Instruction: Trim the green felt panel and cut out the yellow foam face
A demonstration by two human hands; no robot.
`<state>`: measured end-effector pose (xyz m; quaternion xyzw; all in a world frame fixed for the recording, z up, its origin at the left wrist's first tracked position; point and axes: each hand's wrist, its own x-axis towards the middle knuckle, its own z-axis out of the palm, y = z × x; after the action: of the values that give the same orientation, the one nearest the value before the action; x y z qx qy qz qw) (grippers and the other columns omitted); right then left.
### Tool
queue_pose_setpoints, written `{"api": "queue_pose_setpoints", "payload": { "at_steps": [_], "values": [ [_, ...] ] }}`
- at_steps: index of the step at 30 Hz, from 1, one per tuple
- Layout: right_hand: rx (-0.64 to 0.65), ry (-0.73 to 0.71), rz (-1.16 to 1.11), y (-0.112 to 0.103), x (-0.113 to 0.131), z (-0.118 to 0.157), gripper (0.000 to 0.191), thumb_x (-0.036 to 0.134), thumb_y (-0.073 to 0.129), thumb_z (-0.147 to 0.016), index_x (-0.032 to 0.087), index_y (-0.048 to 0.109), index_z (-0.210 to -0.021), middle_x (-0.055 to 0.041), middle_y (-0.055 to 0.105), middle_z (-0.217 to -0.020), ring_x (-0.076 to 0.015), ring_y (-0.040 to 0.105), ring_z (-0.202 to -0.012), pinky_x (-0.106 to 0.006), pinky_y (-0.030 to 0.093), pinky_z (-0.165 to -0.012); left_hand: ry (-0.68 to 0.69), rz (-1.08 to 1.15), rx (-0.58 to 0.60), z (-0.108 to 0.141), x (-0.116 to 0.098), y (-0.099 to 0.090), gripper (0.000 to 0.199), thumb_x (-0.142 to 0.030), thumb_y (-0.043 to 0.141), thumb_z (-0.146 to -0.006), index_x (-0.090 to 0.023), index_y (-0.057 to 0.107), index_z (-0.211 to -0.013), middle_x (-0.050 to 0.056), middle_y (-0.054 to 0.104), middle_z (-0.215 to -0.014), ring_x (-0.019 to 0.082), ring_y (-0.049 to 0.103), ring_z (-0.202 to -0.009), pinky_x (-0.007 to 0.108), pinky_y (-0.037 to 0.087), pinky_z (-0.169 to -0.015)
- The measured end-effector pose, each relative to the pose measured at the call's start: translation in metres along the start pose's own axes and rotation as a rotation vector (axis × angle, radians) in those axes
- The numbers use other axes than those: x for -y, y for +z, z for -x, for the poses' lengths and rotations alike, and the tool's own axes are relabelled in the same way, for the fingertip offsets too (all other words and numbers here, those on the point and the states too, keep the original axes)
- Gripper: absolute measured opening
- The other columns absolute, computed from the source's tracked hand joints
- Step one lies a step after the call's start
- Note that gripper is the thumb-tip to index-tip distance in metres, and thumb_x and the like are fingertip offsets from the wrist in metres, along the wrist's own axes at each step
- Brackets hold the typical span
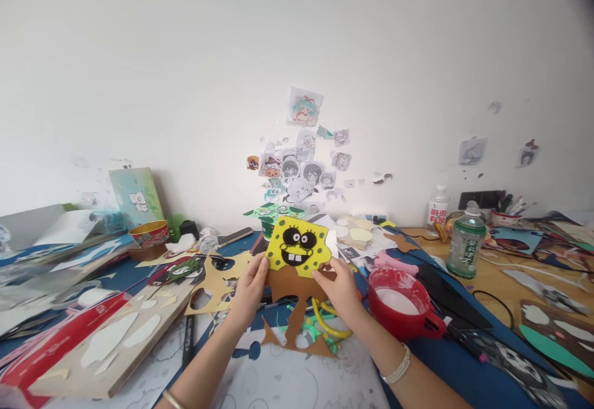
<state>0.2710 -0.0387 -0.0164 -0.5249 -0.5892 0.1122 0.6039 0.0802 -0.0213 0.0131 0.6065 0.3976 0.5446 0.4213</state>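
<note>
A yellow cartoon face cutout [297, 247] with green spots, black eye patches and a toothy mouth is held upright at the centre. My left hand [251, 282] pinches its left edge. On the other side, my right hand [337, 280] grips the lower right edge between thumb and fingers. A brown cut sheet [292, 285] with irregular holes hangs directly below the face; whether it is joined to it I cannot tell. Behind and below lie a yellow ring-shaped piece [330, 328] and green scraps. Fingertips behind the cutout are hidden.
A red mug [401, 304] and a green bottle [465, 242] stand to the right. On the left lies a board [118, 341] with white cut pieces. A tan holed sheet [216, 285] is beside my left hand. Small drawings [304, 107] are stuck on the wall.
</note>
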Motion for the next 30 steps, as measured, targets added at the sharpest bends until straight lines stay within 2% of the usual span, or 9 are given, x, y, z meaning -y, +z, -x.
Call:
{"api": "queue_pose_setpoints", "payload": {
  "at_steps": [5,9,12,17,21,26,30],
  "values": [
    [0.016,0.042,-0.023,0.0,0.001,-0.001,0.011,0.023,0.061,-0.067,0.02,0.053,-0.06,-0.0041,0.061,-0.07,-0.0217,0.058,-0.073,-0.035,0.047,-0.07,-0.022,-0.02,0.037,-0.001,-0.002,0.0,0.049,-0.054,0.045,-0.079,-0.022,0.051,-0.116,0.007,0.058,-0.119,0.024,0.058,-0.099,0.027,0.051,-0.065],
    [0.03,0.061,-0.035,0.0,-0.001,-0.003,0.008,0.022,0.061,-0.066,0.019,0.054,-0.062,-0.0041,0.061,-0.071,-0.0216,0.059,-0.073,-0.034,0.048,-0.069,-0.047,-0.035,0.152,-0.004,-0.004,-0.003,0.05,-0.051,0.053,-0.076,-0.021,0.049,-0.116,0.006,0.066,-0.103,0.022,0.064,-0.084,0.028,0.051,-0.06],
    [0.046,0.054,-0.04,0.0,-0.002,-0.003,0.007,0.022,0.061,-0.066,0.019,0.057,-0.062,-0.004,0.062,-0.072,-0.0215,0.06,-0.073,-0.033,0.048,-0.069,-0.046,-0.044,0.183,-0.007,-0.003,-0.005,0.047,-0.047,0.059,-0.074,-0.02,0.05,-0.112,0.006,0.068,-0.097,0.02,0.064,-0.078,0.026,0.05,-0.058],
    [0.093,0.029,-0.028,-0.001,-0.003,-0.002,0.009,0.024,0.067,-0.063,0.02,0.067,-0.071,-0.0056,0.067,-0.077,-0.024,0.061,-0.078,-0.036,0.047,-0.073,-0.033,-0.039,0.146,-0.008,0.0,-0.008,0.046,-0.046,0.059,-0.075,-0.02,0.049,-0.112,0.006,0.067,-0.099,0.02,0.063,-0.081,0.025,0.05,-0.061],
    [0.107,0.044,-0.041,-0.001,-0.005,-0.002,0.008,0.025,0.067,-0.063,0.019,0.068,-0.069,-0.0064,0.067,-0.076,-0.0244,0.061,-0.076,-0.038,0.047,-0.073,-0.04,-0.015,0.137,-0.006,-0.002,-0.007,0.046,-0.046,0.061,-0.073,-0.02,0.051,-0.11,0.006,0.068,-0.098,0.02,0.063,-0.083,0.025,0.05,-0.061],
    [0.111,0.085,-0.1,0.0,-0.005,-0.002,0.01,0.027,0.066,-0.065,0.018,0.066,-0.07,-0.0048,0.067,-0.074,-0.0232,0.062,-0.074,-0.035,0.049,-0.07,-0.054,0.045,0.161,-0.003,-0.01,-0.007,0.05,-0.049,0.063,-0.069,-0.02,0.052,-0.108,0.008,0.067,-0.105,0.023,0.064,-0.09,0.03,0.052,-0.069],
    [0.102,0.101,-0.137,0.0,-0.003,-0.002,0.011,0.026,0.065,-0.065,0.017,0.065,-0.071,-0.0047,0.068,-0.075,-0.0225,0.063,-0.075,-0.033,0.049,-0.07,-0.087,0.04,0.228,0.001,-0.014,-0.005,0.049,-0.045,0.071,-0.062,-0.017,0.061,-0.101,0.01,0.07,-0.097,0.027,0.065,-0.09,0.034,0.052,-0.075]
  ]
}}
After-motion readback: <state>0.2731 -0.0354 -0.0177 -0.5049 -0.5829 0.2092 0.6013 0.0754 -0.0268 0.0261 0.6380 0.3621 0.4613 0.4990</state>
